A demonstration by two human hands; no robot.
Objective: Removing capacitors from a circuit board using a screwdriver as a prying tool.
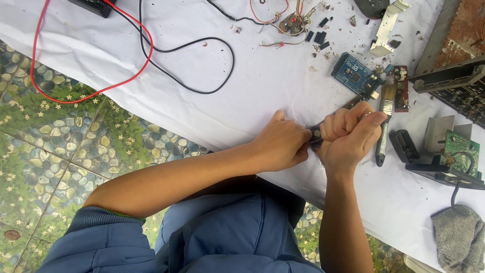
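A small dark cylindrical part (316, 135) sits pinched between two bare hands, just above the near edge of a table covered in white cloth (252, 81). Only a short dark stub with a pale ring shows; the rest is hidden, so its exact kind cannot be told. The left hand (282, 144) has its fingers closed together against one end. The right hand (351, 134) is a tight fist, fingers clamped around a thin dark tool or shaft whose tip pokes out above the knuckles.

Judging from the grip, the part could slip out under the squeezing and drop past the table edge onto the green pebble-patterned floor tiles (45, 131). A tool slipping off could also jab the left hand, since the two press directly against each other.

Just right of the part lies a paintbrush with a dark handle and pale bristles (385, 119). Above and right of it sits a blue circuit board (353, 75). Further right of the part are black plastic housings and a small green circuit board (461, 147), with a grey cloth (458, 235) below them. Well above and left of the part, a red wire (91, 91) and a black wire (202, 60) loop across the cloth. Blue jacket sleeves (101, 237) fill the lower frame.
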